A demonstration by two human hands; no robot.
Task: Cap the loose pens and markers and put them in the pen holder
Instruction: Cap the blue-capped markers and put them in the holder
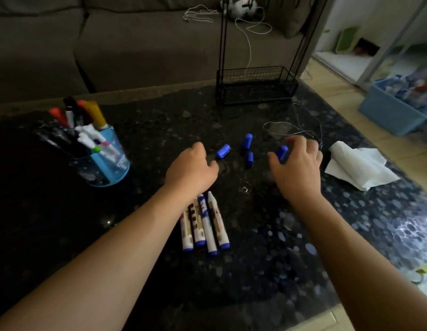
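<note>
Several white markers [208, 225] with blue ends lie side by side on the dark table [255, 271], uncapped tips under my left wrist. My left hand [192, 169] hovers above those tips, fingers curled, holding nothing I can see. One blue cap [223, 151] lies just past its fingertips. Two more blue caps [247, 140] [249, 160] lie in the middle. My right hand [297, 163] pinches a fourth blue cap [282, 152]. A blue translucent pen holder [107, 163] stands at the left, filled with pens and markers.
A crumpled white tissue [360, 167] lies right of my right hand. A thin wire [291, 130] loops on the table behind it. A black wire rack [255, 87] stands at the far edge. A sofa [112, 44] lies beyond; a blue bin [394, 108] sits on the floor.
</note>
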